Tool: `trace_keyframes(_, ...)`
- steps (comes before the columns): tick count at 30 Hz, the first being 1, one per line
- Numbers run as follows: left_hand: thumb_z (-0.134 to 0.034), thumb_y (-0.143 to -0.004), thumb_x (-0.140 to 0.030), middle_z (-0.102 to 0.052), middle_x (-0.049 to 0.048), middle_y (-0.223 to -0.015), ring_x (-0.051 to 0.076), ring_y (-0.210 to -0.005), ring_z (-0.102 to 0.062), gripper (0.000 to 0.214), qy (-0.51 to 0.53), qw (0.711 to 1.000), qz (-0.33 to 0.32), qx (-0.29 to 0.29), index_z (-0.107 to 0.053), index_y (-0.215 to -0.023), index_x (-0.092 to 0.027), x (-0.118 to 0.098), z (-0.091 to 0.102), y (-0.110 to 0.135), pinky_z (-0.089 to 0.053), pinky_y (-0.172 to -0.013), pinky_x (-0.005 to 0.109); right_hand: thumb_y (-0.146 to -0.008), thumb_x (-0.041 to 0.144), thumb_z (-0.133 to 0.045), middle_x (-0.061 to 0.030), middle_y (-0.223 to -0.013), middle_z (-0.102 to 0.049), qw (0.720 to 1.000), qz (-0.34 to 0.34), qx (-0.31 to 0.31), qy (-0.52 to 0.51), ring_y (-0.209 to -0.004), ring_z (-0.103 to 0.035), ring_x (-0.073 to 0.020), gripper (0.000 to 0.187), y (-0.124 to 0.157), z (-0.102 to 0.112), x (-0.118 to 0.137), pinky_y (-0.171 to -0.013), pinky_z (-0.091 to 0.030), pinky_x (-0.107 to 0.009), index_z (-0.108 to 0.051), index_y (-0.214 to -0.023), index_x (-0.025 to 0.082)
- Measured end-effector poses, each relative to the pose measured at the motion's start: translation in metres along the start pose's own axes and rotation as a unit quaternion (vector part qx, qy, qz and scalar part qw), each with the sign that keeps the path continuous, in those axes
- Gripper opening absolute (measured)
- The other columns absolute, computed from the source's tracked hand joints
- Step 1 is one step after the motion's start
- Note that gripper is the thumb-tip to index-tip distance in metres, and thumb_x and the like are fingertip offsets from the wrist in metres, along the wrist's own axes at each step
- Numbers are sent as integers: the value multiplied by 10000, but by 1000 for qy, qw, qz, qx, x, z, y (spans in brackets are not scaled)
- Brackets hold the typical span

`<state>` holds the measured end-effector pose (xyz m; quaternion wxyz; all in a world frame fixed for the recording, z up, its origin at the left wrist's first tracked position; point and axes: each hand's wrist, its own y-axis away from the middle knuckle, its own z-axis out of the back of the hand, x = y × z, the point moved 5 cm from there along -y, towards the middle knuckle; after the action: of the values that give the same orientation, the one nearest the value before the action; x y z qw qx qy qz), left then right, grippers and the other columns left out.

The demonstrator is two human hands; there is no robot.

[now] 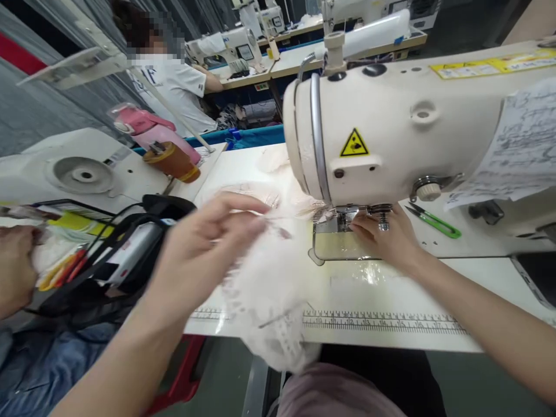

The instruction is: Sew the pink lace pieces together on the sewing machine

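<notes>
My left hand (217, 243) pinches a strand or edge of pale lace fabric (269, 278) between thumb and forefinger, left of the sewing machine (391, 121). The fabric spreads over the table and hangs past its front edge. My right hand (391, 234) is at the needle area, its fingers bent together beside the presser foot (343, 219). Machine parts partly cover those fingertips, so what they hold cannot be made out. Beneath them lies the metal needle plate (339, 246).
Green thread snips (434, 221) lie right of my right hand. A ruler strip (382, 323) runs along the table's front edge. At left are a black bag (134, 255), a brown cup (171, 162), a pink bottle (152, 130) and another person's hand (17, 269). A person in white (169, 87) sits beyond.
</notes>
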<state>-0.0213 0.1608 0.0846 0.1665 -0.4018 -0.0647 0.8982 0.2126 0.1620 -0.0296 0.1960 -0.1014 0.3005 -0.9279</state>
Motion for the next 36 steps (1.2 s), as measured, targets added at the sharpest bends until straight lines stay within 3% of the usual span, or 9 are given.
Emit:
trace_keyframes(3,-521,-899,-364,-692,1,-733,71,-413,-475,206,41,985,24,168,-632,-966,-204,19,-63,-18,-335,-353,195,-936,268,-443,-15,-679,-679,1000,-7,-5,-1,-692,-578,-172,295,0,-1,-3,-853,-410,-371,-720,-844,224)
trace_keyframes(4,-516,-905,-341,-705,16,-788,92,-483,-541,200,22,981,-4,192,-638,-964,-195,23,-78,-23,-380,-394,200,-931,262,-449,-19,-670,-673,1000,-8,-9,3,-691,-575,-175,291,1,-1,-5,-844,-412,-369,-724,-846,216)
trace_keyframes(6,-512,-918,-301,-714,52,-943,151,-677,-638,198,-71,983,-81,150,-628,-1019,-177,27,-95,-29,-490,-532,249,-915,246,-457,-31,-654,-658,1000,-17,-12,9,-699,-572,-186,287,2,-2,-7,-818,-416,-366,-726,-826,195)
trace_keyframes(9,-470,-950,-253,-700,86,-1052,219,-923,-656,217,-216,949,-219,71,-622,-1063,-145,18,-104,-17,-554,-744,352,-895,194,-429,-24,-632,-637,999,-38,1,6,-698,-570,-189,307,1,0,-8,-760,-416,-349,-719,-797,209)
trace_keyframes(11,-445,-964,-243,-684,112,-1113,239,-1010,-642,257,-268,917,-285,77,-614,-1106,-112,11,-111,0,-563,-792,371,-881,143,-399,-9,-674,-659,999,-30,16,-4,-682,-571,-171,333,0,3,-3,-726,-408,-328,-718,-849,232)
trace_keyframes(14,-473,-955,-300,-607,176,-1254,285,-1146,-587,378,-311,887,-328,95,-563,-1213,-38,11,-124,19,-554,-870,394,-845,65,-387,42,-842,-711,999,50,16,-1,-698,-583,-122,377,-1,11,14,-711,-387,-298,-705,-902,259)
trace_keyframes(17,-461,-957,-348,-536,189,-1336,301,-1261,-497,453,-308,881,-339,121,-535,-1264,-24,17,-135,25,-485,-998,420,-841,48,-411,90,-957,-712,993,115,31,12,-799,-602,-100,373,1,14,27,-727,-370,-295,-696,-907,278)
trace_keyframes(25,-412,-938,-439,-453,186,-1407,314,-1321,-423,593,-312,887,-310,140,-452,-1366,-31,25,-137,18,-424,-1057,444,-870,70,-447,-56,-1131,-677,994,54,82,44,-995,-587,-194,355,6,-1,14,-867,-400,-367,-632,-1139,209)
trace_keyframes(36,-407,-928,-486,-430,148,-1435,301,-1345,-391,629,-309,900,-277,132,-411,-1410,-81,34,-136,11,-375,-1087,443,-879,90,-451,-81,-981,-700,990,6,124,66,-828,-600,-201,450,8,-6,14,-913,-391,-421,-556,-1293,231)
